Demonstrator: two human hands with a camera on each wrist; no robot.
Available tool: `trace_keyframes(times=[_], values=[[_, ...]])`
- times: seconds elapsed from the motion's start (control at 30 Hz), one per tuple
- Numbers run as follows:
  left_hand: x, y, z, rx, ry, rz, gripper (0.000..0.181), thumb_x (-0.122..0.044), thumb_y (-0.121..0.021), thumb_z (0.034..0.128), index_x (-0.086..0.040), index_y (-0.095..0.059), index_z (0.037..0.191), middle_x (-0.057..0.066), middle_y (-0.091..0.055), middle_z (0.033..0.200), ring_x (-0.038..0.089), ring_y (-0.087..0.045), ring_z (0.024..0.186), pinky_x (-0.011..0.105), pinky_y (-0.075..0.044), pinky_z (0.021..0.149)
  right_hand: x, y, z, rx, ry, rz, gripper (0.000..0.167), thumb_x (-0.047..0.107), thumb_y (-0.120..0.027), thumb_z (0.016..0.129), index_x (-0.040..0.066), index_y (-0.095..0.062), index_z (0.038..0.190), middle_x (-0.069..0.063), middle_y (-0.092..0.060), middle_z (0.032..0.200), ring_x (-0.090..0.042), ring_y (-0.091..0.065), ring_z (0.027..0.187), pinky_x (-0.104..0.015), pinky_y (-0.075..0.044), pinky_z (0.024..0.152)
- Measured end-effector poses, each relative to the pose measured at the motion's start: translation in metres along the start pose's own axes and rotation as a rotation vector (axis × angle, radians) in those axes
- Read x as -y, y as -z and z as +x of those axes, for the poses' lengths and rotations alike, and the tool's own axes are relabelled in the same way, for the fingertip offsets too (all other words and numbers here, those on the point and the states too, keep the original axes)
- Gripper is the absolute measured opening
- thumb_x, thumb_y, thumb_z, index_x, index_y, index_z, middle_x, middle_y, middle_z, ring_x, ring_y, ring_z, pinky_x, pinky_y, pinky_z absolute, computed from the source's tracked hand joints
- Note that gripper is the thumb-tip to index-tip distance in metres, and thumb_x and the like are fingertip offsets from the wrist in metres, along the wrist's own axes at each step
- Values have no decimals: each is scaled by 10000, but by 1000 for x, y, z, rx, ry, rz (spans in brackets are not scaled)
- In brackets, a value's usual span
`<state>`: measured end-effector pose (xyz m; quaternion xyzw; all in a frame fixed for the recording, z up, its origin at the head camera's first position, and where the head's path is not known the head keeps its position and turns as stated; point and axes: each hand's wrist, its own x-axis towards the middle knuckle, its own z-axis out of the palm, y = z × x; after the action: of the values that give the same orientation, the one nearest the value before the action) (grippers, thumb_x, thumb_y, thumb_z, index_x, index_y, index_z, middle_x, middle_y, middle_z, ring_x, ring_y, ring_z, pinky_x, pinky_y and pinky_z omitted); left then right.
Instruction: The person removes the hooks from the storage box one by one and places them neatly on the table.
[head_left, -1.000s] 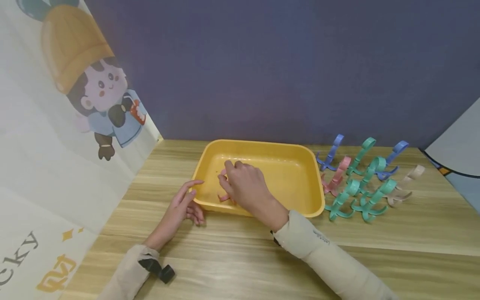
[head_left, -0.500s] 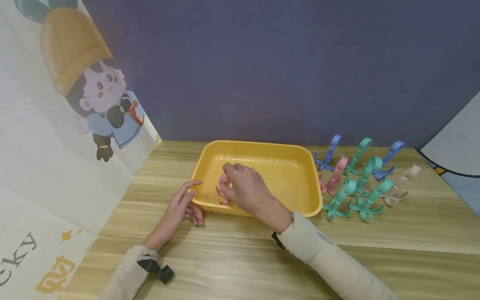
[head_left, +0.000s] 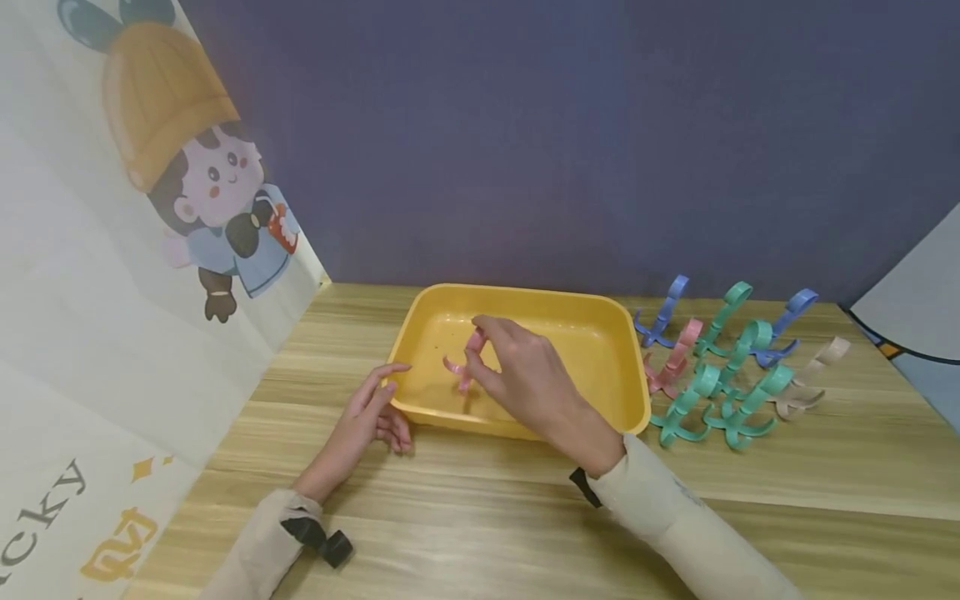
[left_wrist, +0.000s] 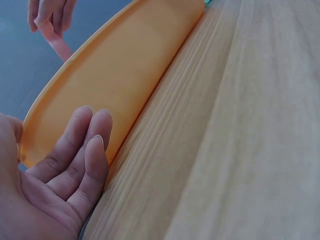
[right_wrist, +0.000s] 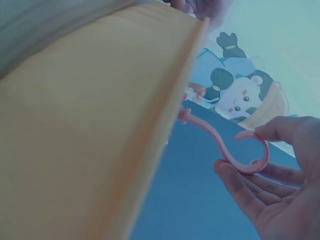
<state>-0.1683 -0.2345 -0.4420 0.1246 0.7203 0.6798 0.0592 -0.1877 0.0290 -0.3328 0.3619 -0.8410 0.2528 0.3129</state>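
Observation:
With thumb and fingertips, my right hand (head_left: pixel 528 377) pinches the curved top of a pink claw hanger hook (right_wrist: pixel 223 145) above the yellow tray (head_left: pixel 525 292). In the head view the stem of the hook slants down and its small prongs point outward. The right wrist view shows the rounded hook end between thumb and fingers. At the tray's near left corner, my left hand (head_left: pixel 360 417) grips the rim, thumb and index finger over the edge. Its other fingers (left_wrist: pixel 95 157) lie bent against the outside wall in the left wrist view.
Right of the tray, several similar hooks stand close together: blue hooks (head_left: pixel 663 312), green hooks (head_left: pixel 682 404), a pink one (head_left: pixel 675 358) and a beige one (head_left: pixel 813 367). A dark panel (head_left: pixel 570 150) rises behind the wooden table (head_left: pixel 465 517); a printed wall (head_left: pixel 90 317) stands left.
The pink hook has risen from the tray floor and shifted a little right with my right hand, its prongs now showing more. My left hand keeps its place at the corner.

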Motion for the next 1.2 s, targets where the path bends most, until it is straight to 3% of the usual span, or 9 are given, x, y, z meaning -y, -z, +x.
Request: trace_keyframes(times=[0.3, 0.67, 1.07, 1.2], values=[[0, 1, 1, 7, -2, 6, 456, -376, -349, 1097, -146, -359, 1491, 270, -649, 688, 360, -673, 562, 438, -574, 486, -8, 20, -3, -72, 32, 28, 278, 48, -730, 879, -29, -616, 1120, -45, -668, 912, -167, -654, 774, -291, -591, 671], [-2, 1, -1, 6, 3, 16, 455, -372, -348, 1098, -151, -355, 1497, 265, -652, 695, 351, -671, 565, 428, -575, 493, -25, 44, -13, -94, -41, 19, 361, 62, -772, 867, -27, -613, 1179, -107, -695, 1008, -247, -691, 939, -387, -597, 822], [-1, 0, 0, 4, -1, 17, 470, -381, -345, 1097, -136, -343, 1499, 266, -651, 690, 363, -671, 564, 433, -571, 486, -31, 74, -25, -223, 76, 48, 420, -69, -759, 827, -70, -586, 1210, -117, -672, 977, -267, -678, 955, -376, -567, 869], [-1, 0, 0, 3, 4, 12, 475, -389, -348, 1095, -137, -344, 1498, 268, -650, 691, 374, -672, 568, 438, -571, 486, -30, 85, -29, -253, 107, 56, 380, -33, -733, 865, -81, -594, 1215, -133, -683, 994, -269, -679, 953, -324, -542, 903]])
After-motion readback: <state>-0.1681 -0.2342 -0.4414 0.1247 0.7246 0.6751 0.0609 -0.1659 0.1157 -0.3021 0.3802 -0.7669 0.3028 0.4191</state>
